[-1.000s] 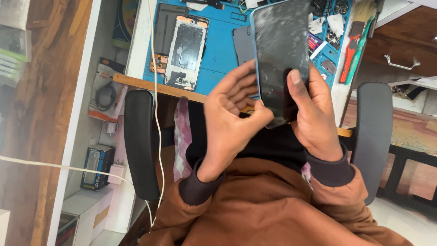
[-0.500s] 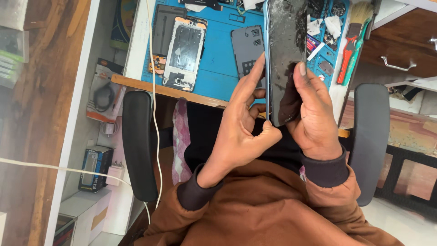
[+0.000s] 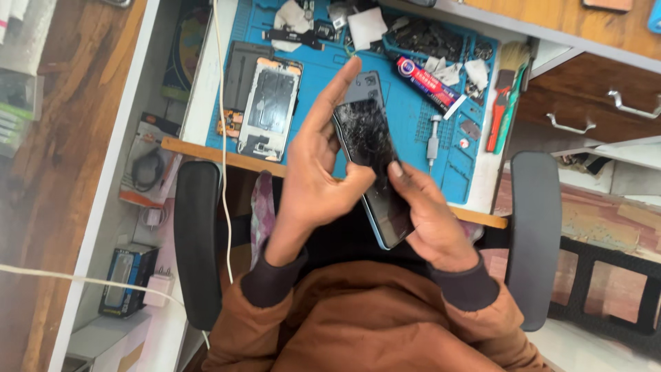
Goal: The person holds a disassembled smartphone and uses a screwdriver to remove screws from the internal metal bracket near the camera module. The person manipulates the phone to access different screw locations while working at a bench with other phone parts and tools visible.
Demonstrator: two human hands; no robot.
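Hands (image 3: 372,189) hold cracked phone (image 3: 375,169), seemingly above blue mat (image 3: 413,124).

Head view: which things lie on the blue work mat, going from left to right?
Opened white phone frame → cracked black phone screen held by left hand and right hand → red-blue glue tube → red-green brush.

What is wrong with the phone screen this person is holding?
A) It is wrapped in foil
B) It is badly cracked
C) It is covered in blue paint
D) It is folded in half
B: the dark phone screen, held between the left hand and right hand, shows a web of cracks.
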